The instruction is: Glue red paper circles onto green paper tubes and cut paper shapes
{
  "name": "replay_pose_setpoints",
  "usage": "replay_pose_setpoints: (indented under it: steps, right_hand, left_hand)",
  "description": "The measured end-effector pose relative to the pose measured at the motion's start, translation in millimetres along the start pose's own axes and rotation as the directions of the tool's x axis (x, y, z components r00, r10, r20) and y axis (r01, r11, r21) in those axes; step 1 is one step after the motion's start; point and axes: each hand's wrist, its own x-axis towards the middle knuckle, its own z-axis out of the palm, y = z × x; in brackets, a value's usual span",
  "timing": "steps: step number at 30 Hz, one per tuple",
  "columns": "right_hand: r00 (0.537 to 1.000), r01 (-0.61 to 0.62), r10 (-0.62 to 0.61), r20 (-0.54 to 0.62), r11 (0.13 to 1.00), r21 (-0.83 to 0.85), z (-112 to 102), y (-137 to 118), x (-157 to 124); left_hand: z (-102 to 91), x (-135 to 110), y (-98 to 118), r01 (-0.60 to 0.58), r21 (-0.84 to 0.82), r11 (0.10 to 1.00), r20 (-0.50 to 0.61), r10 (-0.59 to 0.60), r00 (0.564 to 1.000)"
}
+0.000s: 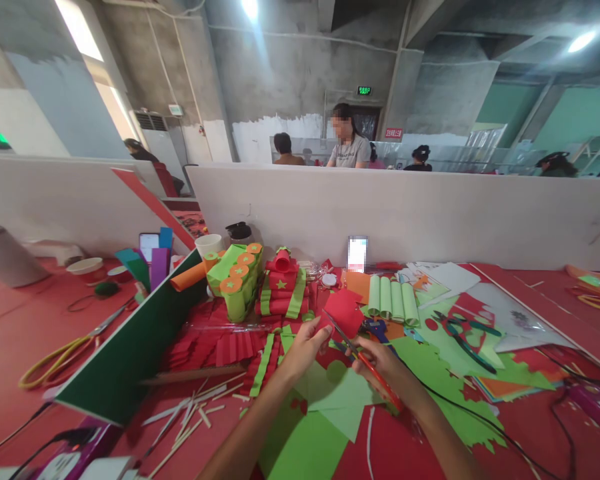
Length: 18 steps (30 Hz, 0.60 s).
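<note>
My left hand (304, 345) pinches a piece of red paper (344, 312) by its lower left corner and holds it up over the table. My right hand (380, 363) grips red-handled scissors (363, 360), whose blades point up and left to the lower edge of the red paper. Both hands hover above sheets of light green paper (330, 400) spread on the red table (555, 427).
Rolled red and green paper models (280, 290) and green tubes (393, 298) stand behind the hands. Green-handled scissors (463, 337) lie right, yellow-handled scissors (65, 350) left. A dark green board (130, 347), thin sticks (190, 410), cables and paper scraps lie around. People sit beyond the white partition (405, 213).
</note>
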Motion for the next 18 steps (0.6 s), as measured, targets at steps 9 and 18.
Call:
replay_pose_setpoints:
  steps: [9, 18]
  right_hand:
    - [0.998, 0.032, -0.034, 0.05, 0.998, 0.046, -1.4, -5.8, -4.1]
    - [0.996, 0.088, -0.087, 0.029, 0.996, -0.022, -1.9, -3.4, -4.8]
  left_hand:
    - [-4.4, 0.1, 2.2, -0.025, 0.056, 0.998, -0.027, 0.027, 0.999]
    - [-5.9, -0.4, 0.2, 0.023, 0.04, 0.999, -0.022, -0.022, 1.0]
